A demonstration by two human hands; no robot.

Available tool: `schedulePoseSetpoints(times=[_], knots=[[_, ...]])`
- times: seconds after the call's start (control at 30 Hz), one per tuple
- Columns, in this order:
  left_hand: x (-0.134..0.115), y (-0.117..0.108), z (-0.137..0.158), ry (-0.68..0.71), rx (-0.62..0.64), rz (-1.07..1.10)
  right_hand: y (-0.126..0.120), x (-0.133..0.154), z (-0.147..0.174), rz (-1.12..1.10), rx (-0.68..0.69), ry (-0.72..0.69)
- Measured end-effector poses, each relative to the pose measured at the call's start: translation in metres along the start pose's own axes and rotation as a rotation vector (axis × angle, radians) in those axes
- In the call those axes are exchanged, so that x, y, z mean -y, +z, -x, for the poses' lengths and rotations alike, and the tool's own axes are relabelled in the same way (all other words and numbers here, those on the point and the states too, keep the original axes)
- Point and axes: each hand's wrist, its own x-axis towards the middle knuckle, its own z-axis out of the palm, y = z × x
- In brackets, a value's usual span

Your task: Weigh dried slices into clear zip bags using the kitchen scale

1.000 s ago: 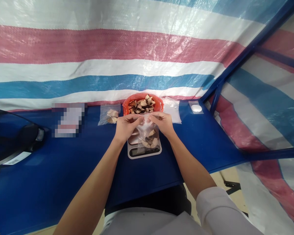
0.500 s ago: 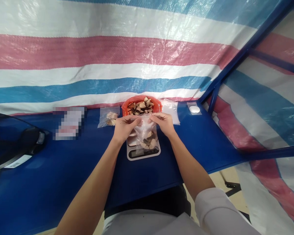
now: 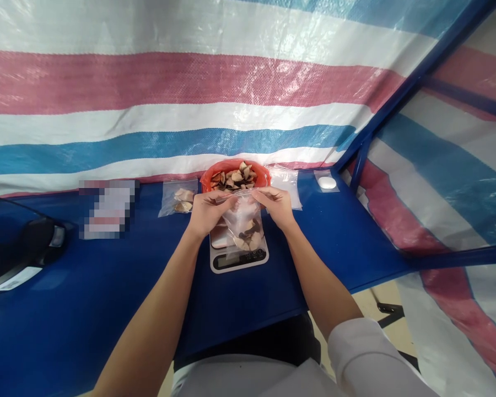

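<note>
Between my two hands hangs a clear plastic zip bag [image 3: 242,218] with several pale, dark-edged dried slices [image 3: 249,237] at its bottom. My left hand [image 3: 209,212] pinches the bag's top edge on the left. At the right end of that edge, my right hand [image 3: 275,204] pinches it too. Under the bag sits a white kitchen scale [image 3: 217,260], its platform and display partly covered by the bag. Just beyond my hands stands a red-lined basket [image 3: 205,179] heaped with similar dried slices [image 3: 237,176].
Left of the basket lies another clear bag [image 3: 179,197] holding a few slices. Flat clear bags [image 3: 287,187] lie to its right, with a round white object [image 3: 327,183] farther right. A blurred-out packet [image 3: 111,209] and a black object [image 3: 41,242] are on the blue table [image 3: 107,298].
The view has shifted slightly, so the table items appear a little farther left. Both hands keep pinching the bag's top edge, with almost no change in their hold.
</note>
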Motion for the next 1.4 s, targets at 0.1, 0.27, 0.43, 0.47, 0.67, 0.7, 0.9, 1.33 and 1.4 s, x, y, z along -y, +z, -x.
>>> schedulePoseSetpoints(times=[0.1, 0.27, 0.43, 0.47, 0.67, 0.7, 0.9, 1.33, 1.4], knots=[[0.0, -0.002, 0.001, -0.023, -0.002, 0.0, 0.0, 0.002, 0.0, 0.008, -0.001, -0.012], [-0.009, 0.001, 0.003, -0.064, 0.011, 0.055, 0.003, 0.001, 0.001, 0.02, 0.03, -0.032], [-0.014, 0.005, 0.005, -0.103, -0.015, 0.089, 0.006, 0.0, 0.003, 0.044, 0.042, -0.028], [-0.014, 0.005, 0.005, -0.104, -0.019, 0.087, 0.006, 0.0, 0.003, 0.049, 0.041, -0.024], [-0.01, 0.002, 0.005, -0.094, 0.009, 0.101, 0.003, 0.001, 0.003, 0.042, 0.051, -0.004], [-0.01, 0.002, 0.005, -0.094, 0.022, 0.099, 0.003, 0.001, 0.003, 0.042, 0.051, -0.003], [-0.015, 0.005, 0.006, -0.08, 0.021, 0.008, 0.005, 0.0, 0.004, 0.056, 0.063, -0.03], [-0.01, -0.002, 0.005, -0.108, 0.098, 0.102, 0.004, 0.003, 0.004, 0.057, 0.026, -0.039], [-0.008, -0.003, 0.005, -0.1, 0.098, 0.108, 0.005, 0.002, 0.004, 0.054, 0.017, -0.026]])
